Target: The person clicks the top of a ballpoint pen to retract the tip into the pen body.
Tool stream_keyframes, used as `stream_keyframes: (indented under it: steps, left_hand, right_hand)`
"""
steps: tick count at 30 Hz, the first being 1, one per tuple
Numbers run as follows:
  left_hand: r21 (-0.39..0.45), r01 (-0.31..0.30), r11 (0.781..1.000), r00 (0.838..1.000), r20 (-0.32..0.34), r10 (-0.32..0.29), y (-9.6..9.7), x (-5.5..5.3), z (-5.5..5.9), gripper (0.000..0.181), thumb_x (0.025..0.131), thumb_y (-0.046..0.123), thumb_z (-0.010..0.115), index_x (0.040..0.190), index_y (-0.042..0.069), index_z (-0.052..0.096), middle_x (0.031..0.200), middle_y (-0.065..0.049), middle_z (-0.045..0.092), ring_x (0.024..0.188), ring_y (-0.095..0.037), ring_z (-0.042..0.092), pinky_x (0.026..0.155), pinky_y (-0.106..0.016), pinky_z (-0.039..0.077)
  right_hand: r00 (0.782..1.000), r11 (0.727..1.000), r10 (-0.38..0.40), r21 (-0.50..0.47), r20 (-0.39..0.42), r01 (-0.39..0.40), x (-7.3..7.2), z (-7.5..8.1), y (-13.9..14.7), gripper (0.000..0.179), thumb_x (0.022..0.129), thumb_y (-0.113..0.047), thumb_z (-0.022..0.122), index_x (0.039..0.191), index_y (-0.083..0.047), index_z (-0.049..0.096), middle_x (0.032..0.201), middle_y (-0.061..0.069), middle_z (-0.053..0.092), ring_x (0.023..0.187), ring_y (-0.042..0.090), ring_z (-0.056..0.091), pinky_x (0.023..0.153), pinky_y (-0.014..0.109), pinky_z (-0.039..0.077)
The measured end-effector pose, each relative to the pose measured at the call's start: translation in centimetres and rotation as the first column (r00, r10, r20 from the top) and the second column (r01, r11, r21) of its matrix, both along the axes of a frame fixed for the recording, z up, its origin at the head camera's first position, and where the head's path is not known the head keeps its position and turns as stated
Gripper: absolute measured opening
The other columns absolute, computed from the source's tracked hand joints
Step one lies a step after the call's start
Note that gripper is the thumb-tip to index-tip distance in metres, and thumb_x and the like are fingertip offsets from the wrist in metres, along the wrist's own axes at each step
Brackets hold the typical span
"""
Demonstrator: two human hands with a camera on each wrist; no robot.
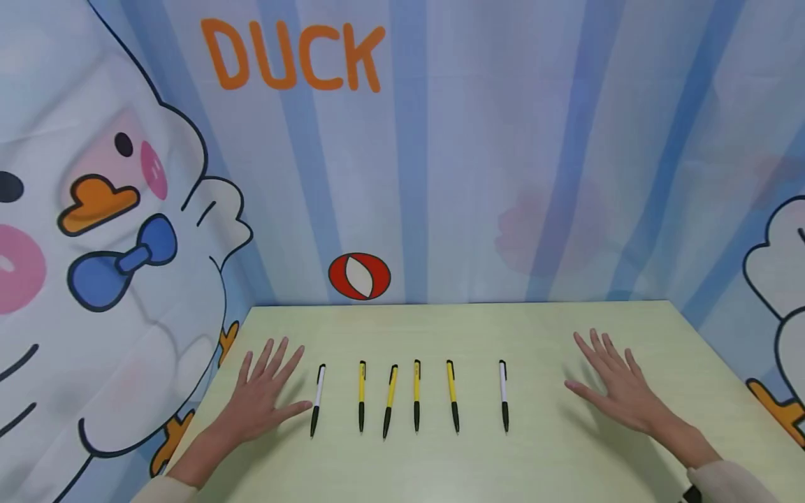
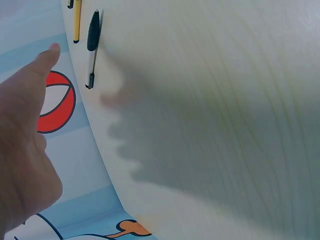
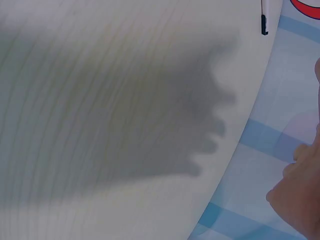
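A row of pens lies spread across the table, tips toward me. Several yellow pens with black grips, among them a yellow pen (image 1: 417,384), are in the middle. One white pen (image 1: 319,388) with a black grip lies at the row's left end, another white pen (image 1: 503,383) at its right end. My left hand (image 1: 260,398) is spread flat in the air beside the left white pen, its thumb close to it. To the right of the row, my right hand (image 1: 619,391) hovers with fingers spread. Both hands hold nothing and cast shadows on the table.
The pale wooden table (image 1: 440,468) ends at the back against a blue striped cloth backdrop (image 1: 478,140). Printed on the cloth are a large duck (image 1: 144,293) at left, orange lettering (image 1: 292,56) and a red and white ball (image 1: 377,276).
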State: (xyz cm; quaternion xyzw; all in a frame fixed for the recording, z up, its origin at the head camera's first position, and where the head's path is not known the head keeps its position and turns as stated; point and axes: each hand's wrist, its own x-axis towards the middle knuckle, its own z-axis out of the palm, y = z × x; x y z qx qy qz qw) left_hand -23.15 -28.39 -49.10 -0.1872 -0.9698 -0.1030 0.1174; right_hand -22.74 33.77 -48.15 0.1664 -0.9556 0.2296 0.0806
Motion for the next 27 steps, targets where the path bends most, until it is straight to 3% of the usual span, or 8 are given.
stream_keyframes:
  steps: [4,9,13,16,21,27]
  left_hand:
    - [0.04,0.001,0.999,0.999,0.048,-0.003,0.7,-0.1,0.1,0.096,0.087,0.057,0.072,0.162,0.016,0.029,0.168,-0.021,0.023,0.156,-0.045,0.018,0.122,-0.073,0.012]
    - [0.151,0.034,0.988,0.994,0.094,-0.049,1.4,0.0,0.1,0.091,0.09,0.046,0.074,0.162,0.01,0.029,0.164,-0.025,0.032,0.148,-0.049,0.034,0.114,-0.074,0.032]
    - [0.281,0.023,0.96,0.976,0.202,-0.083,2.0,-0.2,0.3,0.088,0.093,0.039,0.074,0.163,0.011,0.027,0.161,-0.024,0.037,0.143,-0.048,0.043,0.111,-0.07,0.04]
    - [0.345,-0.01,0.939,0.954,0.285,-0.094,2.6,-0.6,0.4,0.088,0.095,0.036,0.073,0.164,0.012,0.023,0.158,-0.023,0.042,0.135,-0.045,0.052,0.106,-0.064,0.048]
    - [0.359,-0.086,0.929,0.942,0.334,-0.042,3.5,-1.3,0.2,0.089,0.092,0.029,0.077,0.161,0.005,0.027,0.135,-0.024,0.059,0.107,-0.033,0.067,0.086,-0.046,0.06]
    - [0.314,-0.178,0.933,0.939,0.337,0.066,4.4,-1.7,-0.5,0.086,0.085,0.019,0.083,0.153,-0.006,0.038,0.101,-0.014,0.068,0.078,-0.017,0.061,0.067,-0.031,0.053]
  right_hand:
    - [1.0,0.999,0.021,-0.05,-0.004,-0.021,-0.1,0.1,-0.7,0.086,0.099,-0.039,0.064,0.166,-0.025,0.011,0.168,0.028,0.011,0.157,0.048,0.006,0.122,0.076,0.002]
    - [0.996,0.986,0.09,-0.146,0.024,-0.086,-0.2,0.1,-1.7,0.085,0.099,-0.032,0.066,0.166,-0.021,0.014,0.167,0.03,0.016,0.153,0.054,0.014,0.119,0.077,0.011]
    - [0.99,0.975,0.126,-0.193,0.07,-0.111,-0.1,0.1,-2.3,0.085,0.1,-0.03,0.066,0.166,-0.023,0.013,0.167,0.029,0.017,0.151,0.057,0.017,0.118,0.078,0.015]
    - [0.991,0.978,0.107,-0.186,0.077,-0.091,0.1,-0.1,-2.7,0.084,0.101,-0.031,0.065,0.166,-0.025,0.012,0.166,0.028,0.022,0.147,0.058,0.026,0.111,0.078,0.027]
    - [0.994,0.977,0.097,-0.196,0.057,-0.084,0.2,-0.7,-3.2,0.081,0.102,-0.029,0.063,0.166,-0.024,0.014,0.159,0.029,0.039,0.137,0.056,0.045,0.101,0.075,0.042]
    - [0.993,0.975,0.116,-0.195,0.017,-0.11,0.2,-1.3,-3.7,0.076,0.101,-0.026,0.065,0.164,-0.017,0.023,0.147,0.026,0.054,0.126,0.043,0.061,0.098,0.058,0.055]
